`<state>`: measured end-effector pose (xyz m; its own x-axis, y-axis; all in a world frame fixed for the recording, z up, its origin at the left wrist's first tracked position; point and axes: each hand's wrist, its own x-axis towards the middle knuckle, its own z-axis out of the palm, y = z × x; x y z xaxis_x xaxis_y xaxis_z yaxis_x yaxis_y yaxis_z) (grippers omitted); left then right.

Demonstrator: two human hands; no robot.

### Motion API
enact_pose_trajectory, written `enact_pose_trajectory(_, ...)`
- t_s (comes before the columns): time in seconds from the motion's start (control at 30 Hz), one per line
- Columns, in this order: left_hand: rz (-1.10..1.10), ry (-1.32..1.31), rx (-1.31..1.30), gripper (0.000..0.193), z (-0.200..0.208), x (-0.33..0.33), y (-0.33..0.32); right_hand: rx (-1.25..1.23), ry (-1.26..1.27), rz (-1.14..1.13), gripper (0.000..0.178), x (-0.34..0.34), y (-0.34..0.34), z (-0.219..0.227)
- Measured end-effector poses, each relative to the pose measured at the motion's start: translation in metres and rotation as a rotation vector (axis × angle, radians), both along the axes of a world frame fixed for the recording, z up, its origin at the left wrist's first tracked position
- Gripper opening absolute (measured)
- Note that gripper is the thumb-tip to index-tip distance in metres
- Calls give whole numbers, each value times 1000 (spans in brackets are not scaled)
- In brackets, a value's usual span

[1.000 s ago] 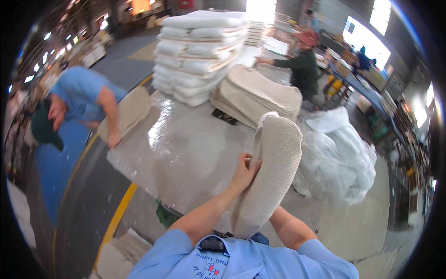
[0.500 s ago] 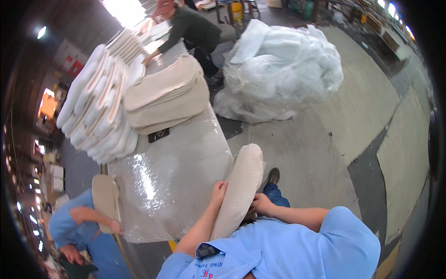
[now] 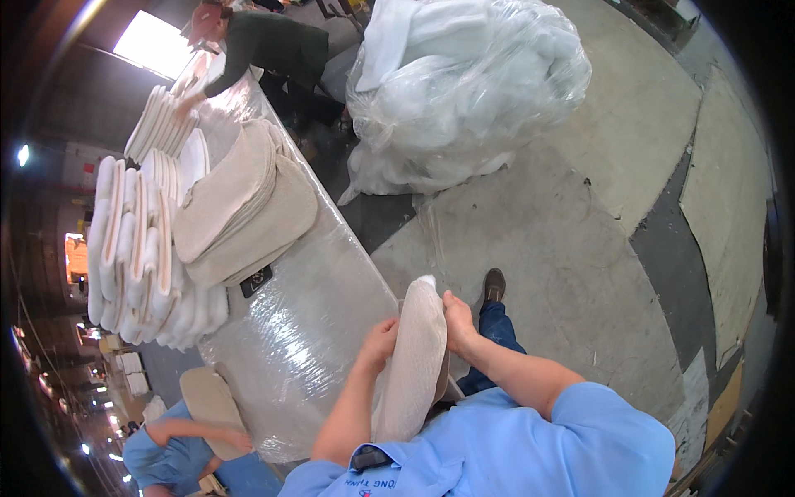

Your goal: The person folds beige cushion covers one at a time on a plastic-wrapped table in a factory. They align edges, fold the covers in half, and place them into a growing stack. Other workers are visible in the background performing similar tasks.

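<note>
I hold a long beige fabric cushion (image 3: pixel 416 352) with rounded ends upright against my front. A bit of white padding (image 3: pixel 426 282) shows at its top end. My left hand (image 3: pixel 381 341) is closed on the cushion's left edge. On the opposite edge, my right hand (image 3: pixel 458 321) grips near the top, thumb upward. The cushion hides some of my fingers. To its left is a table (image 3: pixel 310 364) covered in clear plastic, bearing a pile of flat beige cushion pieces (image 3: pixel 240 199).
Folded white padding (image 3: pixel 132 248) is heaped on the table's left, beside a small black object (image 3: pixel 256 282). A big clear bag of white padding (image 3: pixel 472 99) stands on the floor. One co-worker (image 3: pixel 269 54) leans over the far end; another (image 3: pixel 178 451) holds a beige piece (image 3: pixel 217 406) at lower left.
My right hand has moved up along the cushion's edge, and white padding now shows at the top. My view has shifted right. The co-worker's beige piece at lower left has tilted.
</note>
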<state>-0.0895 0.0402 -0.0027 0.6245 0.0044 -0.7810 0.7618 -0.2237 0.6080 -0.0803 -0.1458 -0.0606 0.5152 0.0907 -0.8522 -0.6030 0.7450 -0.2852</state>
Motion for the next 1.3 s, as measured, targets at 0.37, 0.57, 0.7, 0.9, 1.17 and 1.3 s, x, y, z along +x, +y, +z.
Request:
enact_pose_trajectory(0.37, 268, -363, 251, 39, -23, -8, -34, -27, -101, 74, 52, -16, -2, 7)
enact_pose_trajectory(0.57, 206, -373, 347, 39, -6, 22, -46, -32, 91, 82, 43, -12, -7, 21)
enact_pose_trajectory(0.7, 202, -375, 338, 38, -12, 28, -45, -39, 97, 99, 41, -13, -7, 16)
enact_pose_trajectory(0.9, 167, -398, 354, 36, -12, 41, -53, -45, 100, 114, 39, -13, -9, 14)
enact_pose_trajectory(1.17, 9, -466, 325, 37, -20, 53, -73, -93, 10, 143, 35, -14, -12, 5)
enact_pose_trajectory(1.3, 6, -310, 205, 36, -27, 48, -54, -476, -275, 471, 34, -47, -12, -17)
